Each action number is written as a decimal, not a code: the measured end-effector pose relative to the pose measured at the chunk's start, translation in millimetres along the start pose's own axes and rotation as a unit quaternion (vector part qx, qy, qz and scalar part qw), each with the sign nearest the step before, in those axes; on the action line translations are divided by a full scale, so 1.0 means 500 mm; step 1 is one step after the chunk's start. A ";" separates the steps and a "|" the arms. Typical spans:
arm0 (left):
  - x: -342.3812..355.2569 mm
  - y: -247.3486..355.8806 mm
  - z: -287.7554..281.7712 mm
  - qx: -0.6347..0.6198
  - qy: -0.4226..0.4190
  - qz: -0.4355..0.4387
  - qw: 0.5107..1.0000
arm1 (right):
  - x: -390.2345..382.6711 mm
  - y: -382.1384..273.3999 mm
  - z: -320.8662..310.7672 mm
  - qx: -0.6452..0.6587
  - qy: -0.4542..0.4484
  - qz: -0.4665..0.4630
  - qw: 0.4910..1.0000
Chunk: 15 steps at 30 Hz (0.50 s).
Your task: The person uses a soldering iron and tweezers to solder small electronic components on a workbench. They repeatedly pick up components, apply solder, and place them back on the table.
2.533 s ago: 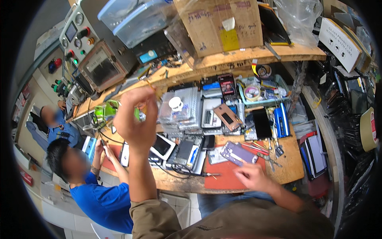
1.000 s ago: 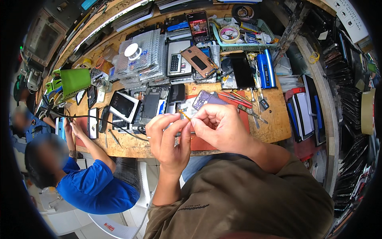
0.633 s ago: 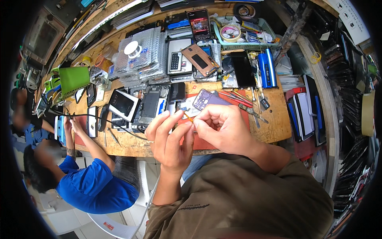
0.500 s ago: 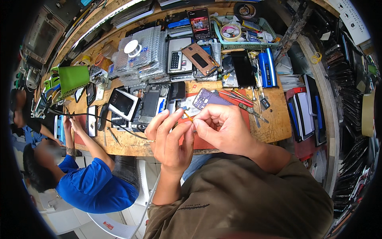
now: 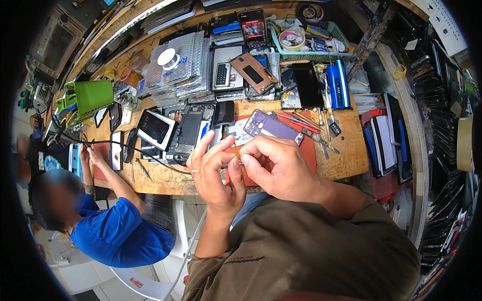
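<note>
Steeper above the red mat [image 5: 307, 156]

Over its left part, the left hand [image 5: 217, 179] stays half-curled (its hold unclear); the right hand [image 5: 281, 169] pinches closed. The amber strip [image 5: 236, 145] in that pinch stands steeper than a moment ago, suggesting repositioning, not release.

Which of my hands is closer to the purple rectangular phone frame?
Right: your right hand is just on your side of the purple frame; your left hand is farther off, to its near left.
</note>
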<state>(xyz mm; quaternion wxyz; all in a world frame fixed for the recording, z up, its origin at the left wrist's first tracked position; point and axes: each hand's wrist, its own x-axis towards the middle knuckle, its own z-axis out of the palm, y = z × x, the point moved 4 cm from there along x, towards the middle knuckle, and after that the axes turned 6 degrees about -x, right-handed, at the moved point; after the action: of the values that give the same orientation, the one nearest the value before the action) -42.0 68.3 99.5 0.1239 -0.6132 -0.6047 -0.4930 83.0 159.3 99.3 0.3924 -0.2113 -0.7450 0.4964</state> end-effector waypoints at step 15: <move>-0.033 -0.017 0.009 -0.178 0.043 -0.058 0.981 | 0.004 0.015 -0.004 -0.018 0.012 -0.016 1.000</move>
<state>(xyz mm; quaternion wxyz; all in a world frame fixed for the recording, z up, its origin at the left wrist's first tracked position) -43.9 63.4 81.4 0.0096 -0.5673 -0.5358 -0.6253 83.0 165.2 93.9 0.4050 -0.2122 -0.7522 0.4745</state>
